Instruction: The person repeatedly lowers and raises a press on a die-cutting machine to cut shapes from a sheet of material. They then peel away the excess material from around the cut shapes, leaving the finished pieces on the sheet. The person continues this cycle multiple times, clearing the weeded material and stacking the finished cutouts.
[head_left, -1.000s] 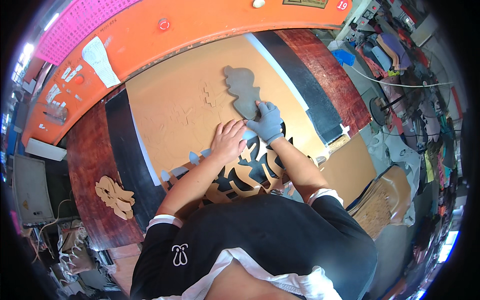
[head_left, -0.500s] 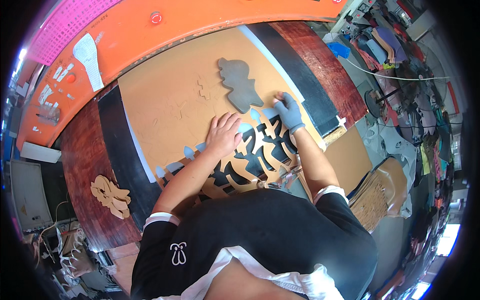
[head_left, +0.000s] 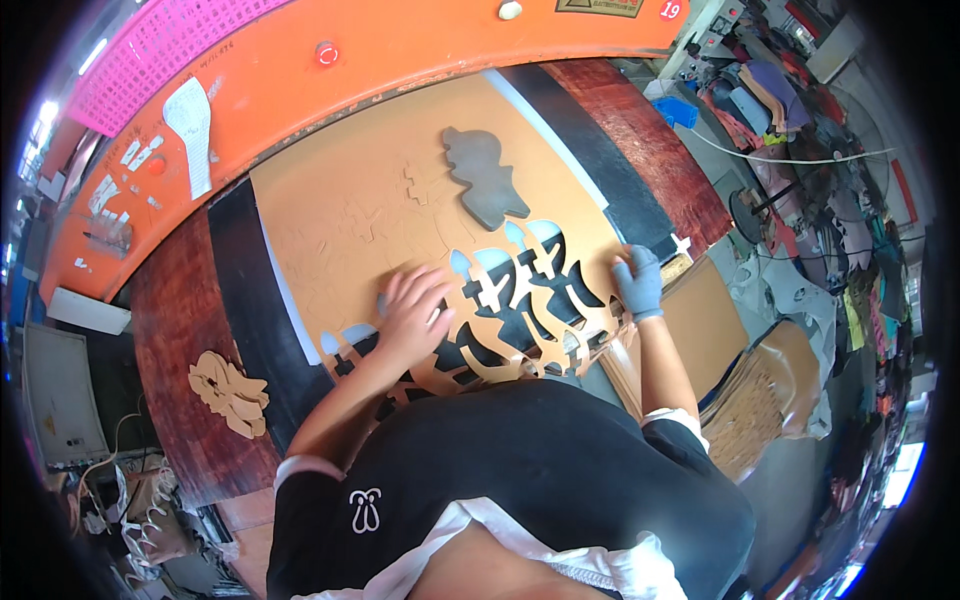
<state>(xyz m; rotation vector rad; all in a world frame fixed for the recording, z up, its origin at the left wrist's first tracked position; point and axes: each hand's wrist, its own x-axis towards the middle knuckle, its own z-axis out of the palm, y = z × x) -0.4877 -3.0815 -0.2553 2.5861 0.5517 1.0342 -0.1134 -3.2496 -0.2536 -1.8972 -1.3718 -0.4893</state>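
Observation:
A broad tan sheet (head_left: pixel 330 200) lies over the work table, with rows of curved cut-outs along its near side. Through these cut-outs a black surface and pale blue patches show. My bare left hand (head_left: pixel 415 315) rests on the sheet left of the cut-outs, fingers stretched and slightly bent. At the sheet's right edge, my right hand (head_left: pixel 640 283) wears a grey-blue fingerless glove. Its thumb and fingers close on that edge. Beyond the cut-outs a dark grey figure-shaped cutting die (head_left: pixel 483 175) lies flat on the sheet, apart from both hands.
An orange machine beam (head_left: pixel 400 45) with a red button (head_left: pixel 326 53) spans the far side. A small stack of tan cut pieces (head_left: pixel 230 393) lies on the red-brown board at left. Layered tan sheets (head_left: pixel 755 405) stand at right, near heaped coloured scraps (head_left: pixel 780 90).
My right hand has moved from beside the die to the sheet's right edge, nearer me. My left hand has slid toward me and slightly left. The view has shifted a little.

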